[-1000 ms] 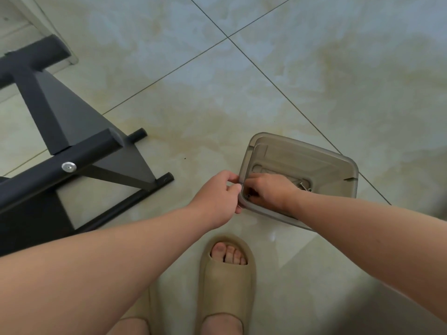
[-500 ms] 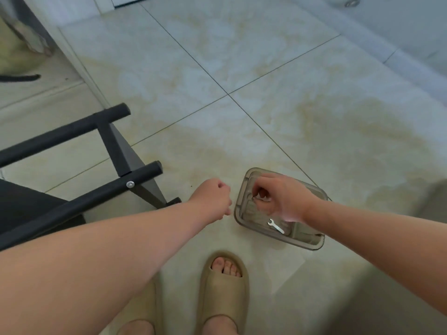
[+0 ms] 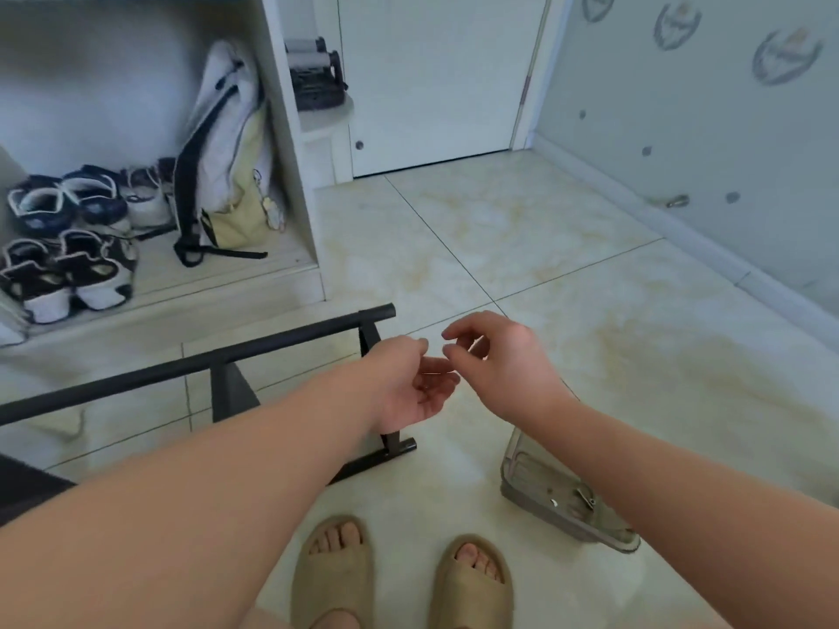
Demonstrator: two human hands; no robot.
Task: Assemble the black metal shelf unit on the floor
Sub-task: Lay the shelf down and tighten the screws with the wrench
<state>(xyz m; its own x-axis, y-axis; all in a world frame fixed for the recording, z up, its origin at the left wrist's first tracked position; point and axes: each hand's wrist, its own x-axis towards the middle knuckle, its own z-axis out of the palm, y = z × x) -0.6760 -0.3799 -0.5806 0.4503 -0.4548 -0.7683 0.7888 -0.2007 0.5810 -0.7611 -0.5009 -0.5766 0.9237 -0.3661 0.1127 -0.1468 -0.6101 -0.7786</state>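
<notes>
One black frame (image 3: 272,346) lies behind slack left hand (image 3: 415,388), tray (image 3: 526,492) below right hand (image 3: 504,360), grip unclear

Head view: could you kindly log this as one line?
left hand open, palm-up | right hand curled beside it | box on floor

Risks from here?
1. Right hand hovers pinched over the cupped left hand, above tile. Any part passed there (too small to see) could drop and roll off.
2. Box with metal parts sits by the right slipper; a step might kick it.
3. Frame bar end lies near the left slipper, which is open-toed.
</notes>
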